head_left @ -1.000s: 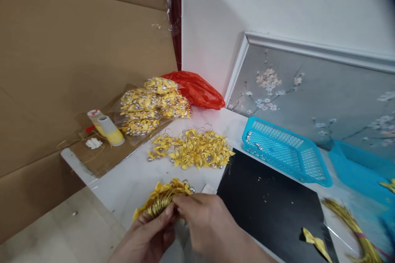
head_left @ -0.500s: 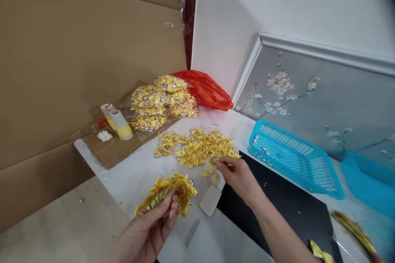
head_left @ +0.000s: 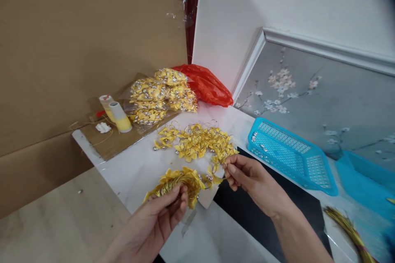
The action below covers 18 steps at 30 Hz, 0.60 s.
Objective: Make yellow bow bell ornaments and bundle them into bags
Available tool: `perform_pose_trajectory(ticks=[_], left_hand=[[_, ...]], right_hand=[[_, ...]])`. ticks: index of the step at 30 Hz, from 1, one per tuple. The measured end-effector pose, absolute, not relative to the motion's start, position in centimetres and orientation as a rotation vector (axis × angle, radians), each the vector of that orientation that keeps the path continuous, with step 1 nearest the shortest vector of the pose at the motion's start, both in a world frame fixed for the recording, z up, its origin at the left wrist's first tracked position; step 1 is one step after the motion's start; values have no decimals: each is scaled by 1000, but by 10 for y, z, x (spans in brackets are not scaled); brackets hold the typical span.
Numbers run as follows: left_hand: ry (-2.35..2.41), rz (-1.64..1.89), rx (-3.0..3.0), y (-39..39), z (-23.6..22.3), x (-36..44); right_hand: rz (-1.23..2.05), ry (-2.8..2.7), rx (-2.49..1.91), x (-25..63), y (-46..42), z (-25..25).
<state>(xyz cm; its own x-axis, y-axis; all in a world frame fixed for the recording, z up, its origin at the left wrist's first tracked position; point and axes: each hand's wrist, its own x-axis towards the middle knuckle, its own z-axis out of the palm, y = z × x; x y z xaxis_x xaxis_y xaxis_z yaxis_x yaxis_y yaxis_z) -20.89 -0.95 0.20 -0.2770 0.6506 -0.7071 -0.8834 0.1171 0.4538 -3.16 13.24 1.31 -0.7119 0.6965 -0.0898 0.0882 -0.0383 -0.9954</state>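
My left hand (head_left: 165, 218) is closed round a bunch of yellow ribbon flowers (head_left: 175, 185) whose gold wire rings are stacked together. Silver beads stick out at the bunch's right side. Close to them, my right hand (head_left: 247, 176) pinches a single yellow ribbon flower (head_left: 216, 180) by its thin gold ring, with the petals hanging toward the bunch. Just behind the hands, a loose pile of similar yellow flowers (head_left: 200, 141) with rings and silver beads lies on the white table (head_left: 135, 172). A small beige card (head_left: 208, 198) is partly hidden beneath the held flowers.
Clear bags of yellow flowers (head_left: 148, 100) sit at the back beside a red plastic bag (head_left: 210, 86). Two thread spools (head_left: 120, 117) stand on cardboard at left. Right are a black mat (head_left: 262, 213), a blue basket (head_left: 284, 158) and a bundle of gold wires (head_left: 345, 230).
My right hand has lifted one flower from the pile edge and drawn it closer to the bunch. My left hand has shifted slightly right, still holding the bunch.
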Motion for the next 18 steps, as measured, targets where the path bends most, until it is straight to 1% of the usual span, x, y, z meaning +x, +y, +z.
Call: perform_pose_trajectory(ticks=[2,3,7,10,12,14,18], left_hand=[[1086,1528,-272,-10,6,-209],[1094,1531,-254,-10,7,-209],[1136,1508,-170,-12,9,-211],[1147,1465,-117,-16,8,-209],[1144,1436,-90,-19,8,-206],[1134,1415,-73,-23,9,-202],[1089,1365,-73,-30,11,-199]], right_hand=[[1716,-1954,-815,-32,127,19],[1607,-2084,-816,-32,124,23],[972,-2707,-681,-33,109,49],[625,-3029,-427,-41,101,66],[537,-3107,-259,-51,100,70],[555,-3119,-130,-62,103,69],[614,-3048,-51,-76,109,59]])
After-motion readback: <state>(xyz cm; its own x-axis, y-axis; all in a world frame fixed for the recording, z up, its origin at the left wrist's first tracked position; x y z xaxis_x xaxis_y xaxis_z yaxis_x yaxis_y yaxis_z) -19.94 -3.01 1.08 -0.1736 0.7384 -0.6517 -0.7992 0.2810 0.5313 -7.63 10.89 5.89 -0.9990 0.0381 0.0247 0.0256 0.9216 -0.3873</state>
